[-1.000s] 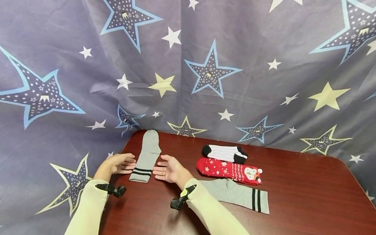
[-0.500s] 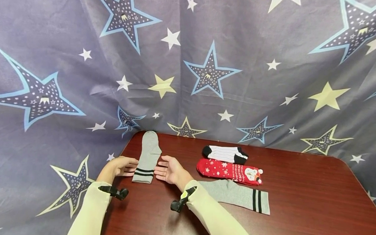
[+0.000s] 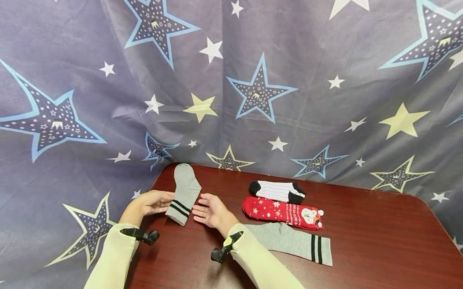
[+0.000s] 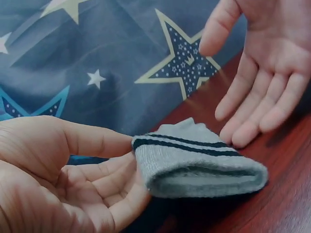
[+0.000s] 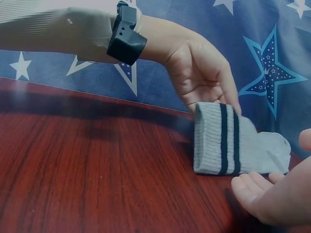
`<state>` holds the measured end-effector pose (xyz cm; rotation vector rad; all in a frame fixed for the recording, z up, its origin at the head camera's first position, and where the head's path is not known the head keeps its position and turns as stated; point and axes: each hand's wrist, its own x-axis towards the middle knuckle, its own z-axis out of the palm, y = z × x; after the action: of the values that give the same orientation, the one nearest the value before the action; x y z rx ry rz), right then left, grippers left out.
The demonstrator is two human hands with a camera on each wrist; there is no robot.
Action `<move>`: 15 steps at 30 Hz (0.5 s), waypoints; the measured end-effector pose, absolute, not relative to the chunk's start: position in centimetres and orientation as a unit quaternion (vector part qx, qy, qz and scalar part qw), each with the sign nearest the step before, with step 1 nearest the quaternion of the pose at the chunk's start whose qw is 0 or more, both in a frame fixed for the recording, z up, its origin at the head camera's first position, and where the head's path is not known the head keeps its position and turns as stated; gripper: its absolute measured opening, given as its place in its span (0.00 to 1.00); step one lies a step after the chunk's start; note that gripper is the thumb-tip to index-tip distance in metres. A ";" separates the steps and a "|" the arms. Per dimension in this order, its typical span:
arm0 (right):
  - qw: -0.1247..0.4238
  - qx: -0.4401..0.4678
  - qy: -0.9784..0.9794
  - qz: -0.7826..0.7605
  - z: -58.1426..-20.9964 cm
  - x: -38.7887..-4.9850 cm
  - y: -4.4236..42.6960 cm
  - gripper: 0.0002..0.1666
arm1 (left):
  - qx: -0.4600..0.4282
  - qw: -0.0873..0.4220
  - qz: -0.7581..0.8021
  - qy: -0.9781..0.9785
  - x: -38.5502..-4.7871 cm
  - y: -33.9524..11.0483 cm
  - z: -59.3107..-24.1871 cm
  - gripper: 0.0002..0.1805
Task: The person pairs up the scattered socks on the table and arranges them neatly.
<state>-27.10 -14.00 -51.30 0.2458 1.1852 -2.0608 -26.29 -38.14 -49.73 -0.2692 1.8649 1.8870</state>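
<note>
A grey sock (image 3: 186,188) with two black stripes lies at the far left of the table, its toe pointing away. At the striped cuff's left edge, my left hand (image 3: 153,202) pinches the fabric between thumb and fingers. The left wrist view shows the sock's cuff (image 4: 204,182) raised, its opening gaping. My right hand (image 3: 213,212) is just right of the cuff with palm turned toward it and fingers extended, holding nothing. In the right wrist view, the fingertips of the right hand (image 5: 277,196) are close to the sock's lower side; contact is unclear.
Right of my hands lie a white striped ankle sock (image 3: 273,190) with black ends, a red snowflake sock (image 3: 277,210) and a second grey striped sock (image 3: 289,240), partly behind my right sleeve. A star-patterned curtain (image 3: 239,132) borders the reddish-brown table (image 3: 389,243).
My left hand has moved right to the cuff and now pinches it. The cuff has lifted and tilted, bending the sock. My right hand has barely moved.
</note>
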 end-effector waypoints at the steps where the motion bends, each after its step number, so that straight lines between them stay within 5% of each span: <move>1: 0.366 0.097 0.461 -0.803 -51.3 -27.1 -14.0 0.37 | -0.094 0.236 0.695 0.673 -26.4 -38.0 -49.7 0.32; 15: 0.374 0.086 0.445 -0.809 -52.0 -26.9 -13.9 0.32 | -0.099 0.249 0.723 0.637 -26.4 -37.1 -51.0 0.34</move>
<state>-26.88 -13.89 -52.00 0.2204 1.1394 -2.0719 -26.39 -37.11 -50.96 -0.2696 1.7347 1.9682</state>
